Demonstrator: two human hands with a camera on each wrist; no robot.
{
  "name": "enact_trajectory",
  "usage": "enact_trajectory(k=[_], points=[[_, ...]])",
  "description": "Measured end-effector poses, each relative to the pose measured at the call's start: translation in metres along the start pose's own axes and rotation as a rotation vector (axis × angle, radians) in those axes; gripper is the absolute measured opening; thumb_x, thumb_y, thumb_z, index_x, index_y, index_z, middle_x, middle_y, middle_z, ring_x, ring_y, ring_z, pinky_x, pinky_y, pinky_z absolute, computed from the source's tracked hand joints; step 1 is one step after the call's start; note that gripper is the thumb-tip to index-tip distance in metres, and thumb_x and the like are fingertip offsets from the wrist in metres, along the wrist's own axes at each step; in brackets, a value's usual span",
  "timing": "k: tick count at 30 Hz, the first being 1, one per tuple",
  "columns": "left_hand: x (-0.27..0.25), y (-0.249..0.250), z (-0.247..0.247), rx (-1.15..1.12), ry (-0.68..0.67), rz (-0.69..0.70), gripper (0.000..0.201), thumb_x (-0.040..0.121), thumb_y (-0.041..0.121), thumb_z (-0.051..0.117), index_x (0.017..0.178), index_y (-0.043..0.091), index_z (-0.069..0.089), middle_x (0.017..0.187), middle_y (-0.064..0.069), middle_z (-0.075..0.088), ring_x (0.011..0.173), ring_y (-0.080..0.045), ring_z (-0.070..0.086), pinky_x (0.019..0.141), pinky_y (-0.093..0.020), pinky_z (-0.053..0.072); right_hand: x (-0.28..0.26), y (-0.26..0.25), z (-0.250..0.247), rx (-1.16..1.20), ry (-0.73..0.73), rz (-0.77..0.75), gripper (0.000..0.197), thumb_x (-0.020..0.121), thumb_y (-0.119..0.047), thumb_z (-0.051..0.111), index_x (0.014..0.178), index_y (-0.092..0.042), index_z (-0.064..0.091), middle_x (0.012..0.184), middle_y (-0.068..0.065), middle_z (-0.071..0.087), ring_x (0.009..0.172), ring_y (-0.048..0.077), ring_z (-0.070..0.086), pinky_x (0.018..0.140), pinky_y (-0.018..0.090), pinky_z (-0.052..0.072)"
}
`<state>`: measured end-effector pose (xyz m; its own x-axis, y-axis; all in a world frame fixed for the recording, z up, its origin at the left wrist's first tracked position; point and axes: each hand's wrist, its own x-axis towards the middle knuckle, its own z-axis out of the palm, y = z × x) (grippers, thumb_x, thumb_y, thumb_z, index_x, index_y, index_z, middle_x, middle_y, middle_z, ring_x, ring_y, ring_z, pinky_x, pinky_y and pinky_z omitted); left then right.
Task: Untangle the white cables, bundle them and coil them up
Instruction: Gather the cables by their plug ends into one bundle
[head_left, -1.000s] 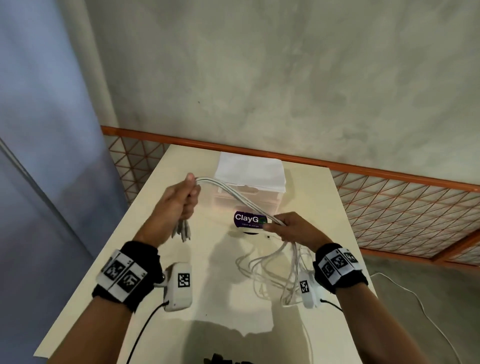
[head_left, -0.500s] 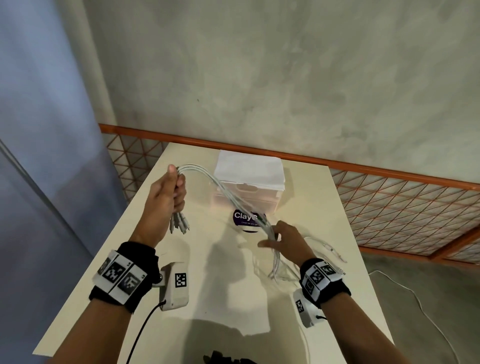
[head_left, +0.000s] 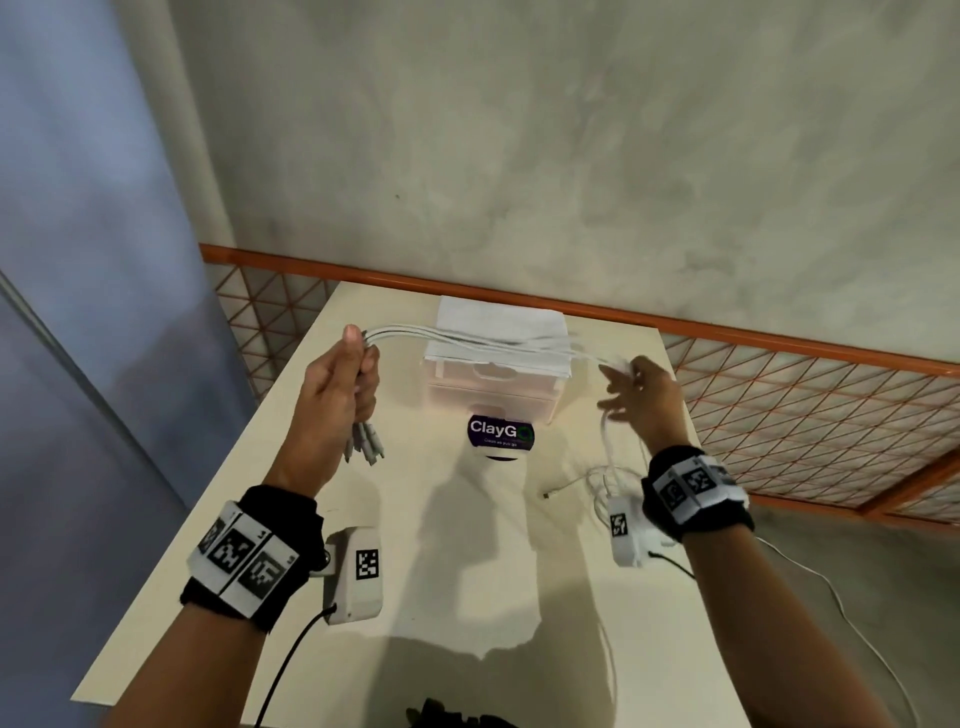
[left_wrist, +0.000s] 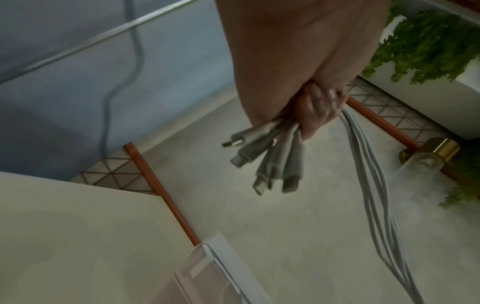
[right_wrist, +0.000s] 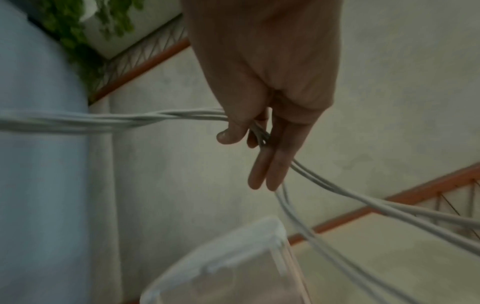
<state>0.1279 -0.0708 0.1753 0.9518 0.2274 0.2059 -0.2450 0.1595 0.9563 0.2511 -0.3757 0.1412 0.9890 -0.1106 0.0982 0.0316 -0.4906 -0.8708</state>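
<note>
Place: indoor room, exact kind unclear
Signs: bare plaster wall (head_left: 571, 156), cream table (head_left: 467, 545), clear drawer box (head_left: 493, 374), hanging greenery (left_wrist: 428, 41)

The person's left hand (head_left: 340, 387) was raised over the left part of the pale rectangular table (head_left: 270, 499), and the right hand (head_left: 641, 395) was raised over its right edge. The bundle of white cables (head_left: 467, 340) ran between the two hands, passing above the translucent plastic drawer box (head_left: 493, 384) that stood at the table's far end, before the grey wall (head_left: 571, 156). The cables' plug ends (left_wrist: 270, 162) hung below the left hand. Just in front of the box lay a round dark ClayGo-labelled disc (head_left: 501, 434). Loose cable lengths dropped from the right hand to the table near the right wrist. Orange-framed lattice railing (head_left: 779, 395) stood behind and right of the table.
</note>
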Motion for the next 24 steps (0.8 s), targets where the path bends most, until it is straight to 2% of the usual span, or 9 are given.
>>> enact_trajectory(k=[3, 5, 7, 9, 11, 14, 19, 21, 24], points=[[0.001, 0.005, 0.005, -0.023, 0.010, 0.028, 0.044, 0.099, 0.042, 0.029, 0.061, 0.024, 0.043, 0.049, 0.016, 0.027, 0.042, 0.000, 0.017, 0.039, -0.013, 0.019, 0.022, -0.026, -0.024, -0.010, 0.045, -0.128, 0.013, 0.087, -0.009, 0.058, 0.075, -0.011, 0.053, 0.083, 0.023, 0.067, 0.058, 0.015, 0.068, 0.067, 0.050, 0.055], [0.002, 0.010, 0.006, -0.025, 0.018, 0.050, 0.047, 0.101, 0.039, 0.027, 0.060, 0.026, 0.043, 0.048, 0.016, 0.027, 0.042, 0.000, 0.017, 0.038, -0.013, 0.019, 0.029, -0.046, -0.039, -0.010, 0.068, -0.180, 0.023, 0.085, -0.007, 0.060, 0.068, -0.017, 0.049, 0.074, 0.013, 0.066, 0.056, 0.006, 0.067, 0.069, 0.046, 0.055], [0.003, 0.013, 0.007, -0.032, 0.027, 0.066, 0.048, 0.102, 0.038, 0.026, 0.058, 0.027, 0.044, 0.048, 0.016, 0.026, 0.042, 0.000, 0.017, 0.038, -0.014, 0.018, 0.030, -0.063, -0.051, -0.004, 0.078, -0.223, 0.029, 0.083, -0.011, 0.063, 0.063, -0.023, 0.046, 0.070, 0.003, 0.064, 0.065, 0.012, 0.069, 0.074, 0.042, 0.056], [0.003, 0.014, 0.008, -0.045, 0.036, 0.075, 0.050, 0.102, 0.038, 0.026, 0.057, 0.028, 0.045, 0.048, 0.017, 0.026, 0.041, 0.000, 0.017, 0.038, -0.013, 0.019, 0.026, -0.072, -0.058, 0.068, 0.047, -0.251, 0.026, 0.082, -0.018, 0.067, 0.065, -0.025, 0.048, 0.075, 0.003, 0.064, 0.076, 0.023, 0.072, 0.077, 0.039, 0.055], [0.002, 0.012, 0.008, -0.052, 0.046, 0.077, 0.048, 0.102, 0.037, 0.026, 0.058, 0.027, 0.043, 0.048, 0.016, 0.026, 0.041, 0.001, 0.018, 0.038, -0.013, 0.020, 0.020, -0.073, -0.061, 0.157, -0.032, -0.255, 0.021, 0.085, -0.016, 0.065, 0.071, -0.021, 0.051, 0.079, 0.004, 0.063, 0.081, 0.023, 0.071, 0.079, 0.034, 0.055], [0.001, 0.008, 0.006, -0.041, 0.058, 0.064, 0.045, 0.102, 0.037, 0.025, 0.063, 0.021, 0.039, 0.047, 0.016, 0.027, 0.040, 0.001, 0.017, 0.037, -0.013, 0.019, 0.007, -0.062, -0.053, 0.192, -0.203, -0.195, 0.015, 0.089, -0.002, 0.057, 0.080, -0.014, 0.054, 0.085, 0.005, 0.063, 0.072, 0.011, 0.070, 0.071, 0.025, 0.056], [-0.004, 0.001, 0.000, 0.004, 0.045, -0.011, 0.043, 0.101, 0.040, 0.027, 0.064, 0.020, 0.039, 0.047, 0.015, 0.027, 0.040, 0.001, 0.017, 0.037, -0.013, 0.018, -0.029, -0.013, -0.023, -0.163, -0.601, 0.043, 0.015, 0.084, 0.003, 0.060, 0.093, -0.009, 0.059, 0.097, 0.007, 0.067, 0.068, 0.020, 0.069, 0.061, 0.029, 0.056], [-0.007, -0.002, 0.000, 0.079, -0.011, -0.074, 0.042, 0.099, 0.044, 0.030, 0.064, 0.021, 0.039, 0.049, 0.015, 0.025, 0.042, -0.001, 0.016, 0.038, -0.015, 0.015, -0.041, 0.000, -0.008, -0.277, -0.695, 0.145, 0.034, 0.080, -0.008, 0.069, 0.112, -0.007, 0.055, 0.108, 0.005, 0.061, 0.073, 0.020, 0.067, 0.058, 0.024, 0.053], [-0.011, -0.006, 0.005, 0.197, -0.141, -0.192, 0.041, 0.092, 0.051, 0.037, 0.064, 0.022, 0.037, 0.052, 0.014, 0.023, 0.045, -0.003, 0.014, 0.039, -0.018, 0.012, -0.051, -0.013, 0.009, -0.324, -0.583, -0.014, 0.079, 0.065, -0.033, 0.083, 0.131, -0.023, 0.043, 0.121, -0.005, 0.049, 0.091, 0.016, 0.057, 0.071, 0.021, 0.046]])
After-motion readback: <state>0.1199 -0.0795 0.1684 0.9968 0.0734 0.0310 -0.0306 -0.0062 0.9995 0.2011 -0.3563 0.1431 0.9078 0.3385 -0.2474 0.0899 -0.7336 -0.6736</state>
